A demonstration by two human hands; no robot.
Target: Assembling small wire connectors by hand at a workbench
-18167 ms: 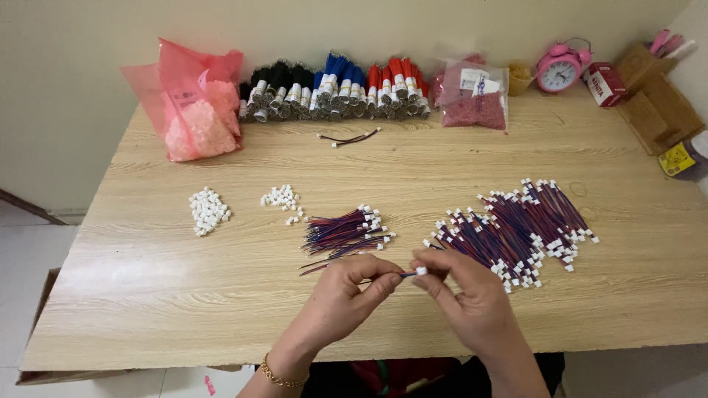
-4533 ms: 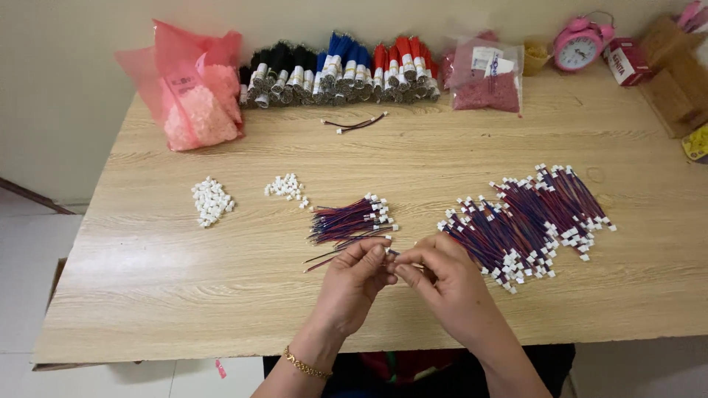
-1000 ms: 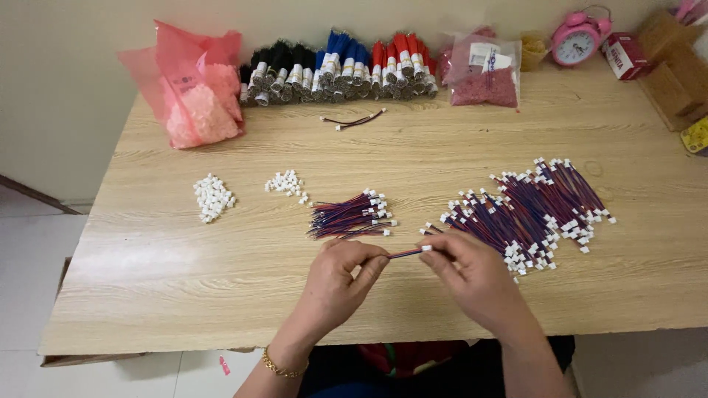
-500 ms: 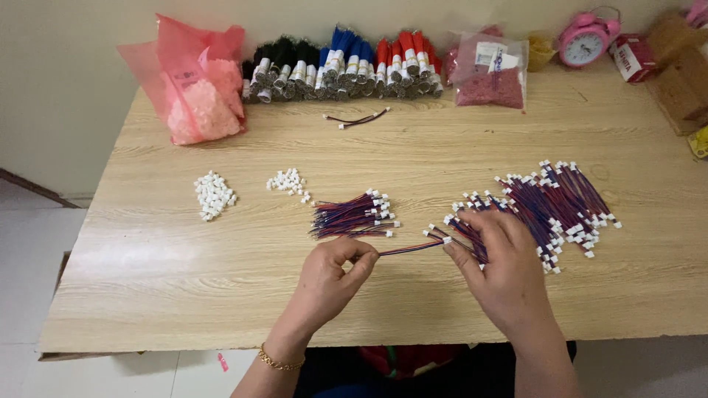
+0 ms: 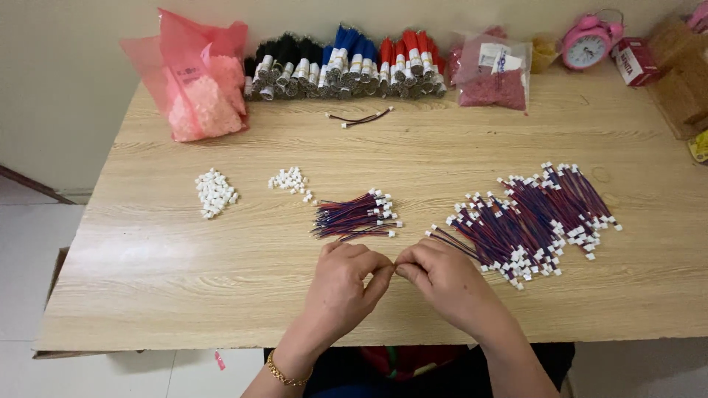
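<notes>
seen from above, a light wooden table point(image 5: 184, 280) with a person's two bare hands meeting near the middle of its near edge. the left hand point(image 5: 343, 284) and the right hand point(image 5: 442, 280) are pinched together fingertip to fingertip, seemingly on something very small; what they grip is hidden between the fingers, so i cannot tell what it is. just beyond the hands lies a small bundle of thin red-and-blue wires with white plastic end plugs point(image 5: 355, 215), and toward the right edge spreads a much larger heap of the same plugged wires point(image 5: 531, 221). toward the left edge sit two little piles of loose white plastic connector housings point(image 5: 215, 193), point(image 5: 291, 180). along the far edge are a pink plastic bag of pale pellets point(image 5: 199, 81), a row of black, blue and red wire bundles point(image 5: 346, 63) and a pink alarm clock point(image 5: 586, 44). fine work like this probably goes best with the hands kept low and close together.
</notes>
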